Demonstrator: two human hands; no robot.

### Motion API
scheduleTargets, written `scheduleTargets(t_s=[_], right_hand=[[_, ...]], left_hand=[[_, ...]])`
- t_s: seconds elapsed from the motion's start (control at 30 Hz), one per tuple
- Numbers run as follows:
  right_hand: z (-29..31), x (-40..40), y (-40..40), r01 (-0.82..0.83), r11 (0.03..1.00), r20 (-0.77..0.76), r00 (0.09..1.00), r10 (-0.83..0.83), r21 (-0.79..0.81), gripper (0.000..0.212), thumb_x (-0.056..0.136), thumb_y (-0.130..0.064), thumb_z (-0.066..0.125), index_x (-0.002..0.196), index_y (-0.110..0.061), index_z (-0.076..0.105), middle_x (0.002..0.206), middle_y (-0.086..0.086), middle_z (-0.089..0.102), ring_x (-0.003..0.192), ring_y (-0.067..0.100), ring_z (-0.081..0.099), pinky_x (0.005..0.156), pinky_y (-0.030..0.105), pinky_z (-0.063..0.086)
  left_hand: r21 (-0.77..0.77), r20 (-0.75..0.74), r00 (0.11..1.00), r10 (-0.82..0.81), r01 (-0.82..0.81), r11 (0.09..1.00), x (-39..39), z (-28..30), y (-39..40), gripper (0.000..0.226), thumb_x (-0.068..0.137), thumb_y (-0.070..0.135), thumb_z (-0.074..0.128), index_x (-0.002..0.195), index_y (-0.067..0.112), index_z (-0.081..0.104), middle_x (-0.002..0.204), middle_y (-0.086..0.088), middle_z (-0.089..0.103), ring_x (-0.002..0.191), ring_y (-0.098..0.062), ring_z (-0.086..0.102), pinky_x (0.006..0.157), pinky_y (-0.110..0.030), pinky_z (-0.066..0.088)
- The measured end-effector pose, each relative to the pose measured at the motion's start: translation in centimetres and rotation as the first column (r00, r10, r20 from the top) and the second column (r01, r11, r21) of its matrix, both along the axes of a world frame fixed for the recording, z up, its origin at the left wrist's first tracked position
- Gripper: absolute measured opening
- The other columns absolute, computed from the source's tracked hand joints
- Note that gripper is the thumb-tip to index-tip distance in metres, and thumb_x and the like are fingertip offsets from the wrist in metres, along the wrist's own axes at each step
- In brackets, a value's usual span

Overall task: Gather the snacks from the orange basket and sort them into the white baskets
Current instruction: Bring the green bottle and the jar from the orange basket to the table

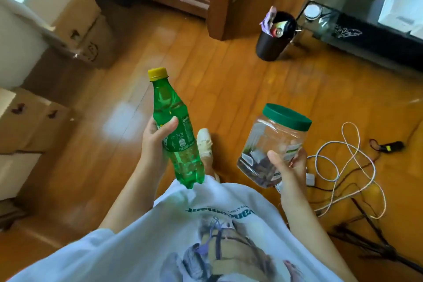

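Note:
My left hand (154, 142) grips a green soda bottle (176, 130) with a yellow cap around its label; the bottle stands nearly upright above the wooden floor. My right hand (286, 167) holds a clear plastic jar (270, 144) with a dark green lid by its lower side; the jar leans to the right and holds a few dark wrapped pieces at its bottom. A white basket (405, 2) sits on the dark stand at the top right. The orange basket is out of view.
Cardboard boxes (75, 30) line the left side. A black bin (273, 36) with rubbish stands ahead on the right, near a wooden chair leg (219, 7). White and black cables (348, 167) and a tripod base sprawl on the floor at the right. My shoe (204, 142) shows between the hands.

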State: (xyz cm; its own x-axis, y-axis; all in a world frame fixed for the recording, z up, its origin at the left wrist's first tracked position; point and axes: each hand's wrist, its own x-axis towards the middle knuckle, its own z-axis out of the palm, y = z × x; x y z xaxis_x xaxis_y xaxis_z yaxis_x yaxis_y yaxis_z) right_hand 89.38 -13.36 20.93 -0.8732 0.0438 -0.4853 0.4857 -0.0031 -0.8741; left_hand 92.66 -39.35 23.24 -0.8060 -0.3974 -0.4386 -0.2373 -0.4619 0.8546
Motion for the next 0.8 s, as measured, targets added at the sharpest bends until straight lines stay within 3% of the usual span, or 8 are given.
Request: scheduleTargets(t_s=[0.1, 0.17, 0.3, 0.5, 0.67, 0.8], right_hand=[[-0.2, -3.2, 1.2, 0.104, 0.994, 0.031, 0.994, -0.103, -0.016, 0.078, 0.063, -0.023, 0.074, 0.133, -0.027, 0.038, 0.126, -0.002, 0.055, 0.116, 0.017, 0.054, 0.096, 0.04, 0.046], [-0.2, -6.0, 1.6, 0.153, 0.988, 0.033, 0.988, -0.152, -0.032, 0.082, 0.062, -0.024, 0.074, 0.135, -0.026, 0.036, 0.131, 0.001, 0.053, 0.119, 0.02, 0.052, 0.097, 0.041, 0.046], [-0.2, -12.5, 2.1, 0.245, 0.969, -0.009, 0.969, -0.246, -0.038, 0.073, 0.073, -0.006, 0.07, 0.136, -0.02, 0.035, 0.129, 0.003, 0.055, 0.117, 0.021, 0.055, 0.098, 0.044, 0.046], [0.8, -21.2, 2.9, 0.37, 0.928, -0.053, 0.927, -0.372, -0.042, 0.074, 0.072, -0.004, 0.07, 0.136, -0.015, 0.034, 0.129, 0.007, 0.055, 0.115, 0.02, 0.056, 0.092, 0.035, 0.047], [0.9, -25.4, 4.8, 0.509, 0.857, -0.023, 0.859, -0.512, -0.079, 0.084, 0.058, -0.022, 0.074, 0.133, -0.016, 0.037, 0.125, 0.009, 0.058, 0.106, 0.017, 0.06, 0.082, 0.031, 0.05], [0.4, -28.7, 7.6, 0.58, 0.812, 0.011, 0.814, -0.58, -0.07, 0.093, 0.051, -0.025, 0.082, 0.134, -0.019, 0.038, 0.127, 0.01, 0.057, 0.114, 0.027, 0.058, 0.092, 0.045, 0.05]], left_hand=[[-0.008, -0.001, 0.995, -0.103, 0.103, 0.995, -5.5, -0.3, 1.0, 0.059, 0.061, 0.032, 0.066, 0.112, 0.006, 0.053, 0.087, -0.008, 0.06, 0.076, -0.026, 0.059, 0.07, -0.036, 0.05], [-0.03, -0.006, 0.986, -0.165, 0.165, 0.986, -9.5, -0.6, 1.5, 0.048, 0.065, 0.029, 0.065, 0.108, 0.01, 0.056, 0.084, -0.004, 0.063, 0.073, -0.021, 0.061, 0.065, -0.032, 0.053], [-0.04, -0.035, 0.964, -0.264, 0.262, 0.964, -18.0, -0.7, 2.3, 0.033, 0.073, 0.022, 0.061, 0.105, 0.017, 0.06, 0.083, 0.001, 0.067, 0.073, -0.018, 0.064, 0.066, -0.033, 0.054], [-0.083, -0.072, 0.9, -0.43, 0.424, 0.902, -30.0, 0.9, 3.8, 0.031, 0.067, 0.03, 0.066, 0.096, 0.023, 0.064, 0.078, 0.005, 0.068, 0.069, -0.013, 0.065, 0.06, -0.028, 0.054], [-0.062, -0.083, 0.854, -0.514, 0.51, 0.858, -37.5, 1.2, 6.9, 0.023, 0.074, 0.022, 0.06, 0.096, 0.024, 0.064, 0.079, 0.004, 0.068, 0.07, -0.014, 0.064, 0.061, -0.029, 0.055], [-0.017, -0.043, 0.834, -0.55, 0.55, 0.835, -42.6, 0.8, 10.4, 0.036, 0.065, 0.031, 0.066, 0.099, 0.019, 0.063, 0.081, 0.001, 0.066, 0.07, -0.016, 0.064, 0.061, -0.031, 0.055]])
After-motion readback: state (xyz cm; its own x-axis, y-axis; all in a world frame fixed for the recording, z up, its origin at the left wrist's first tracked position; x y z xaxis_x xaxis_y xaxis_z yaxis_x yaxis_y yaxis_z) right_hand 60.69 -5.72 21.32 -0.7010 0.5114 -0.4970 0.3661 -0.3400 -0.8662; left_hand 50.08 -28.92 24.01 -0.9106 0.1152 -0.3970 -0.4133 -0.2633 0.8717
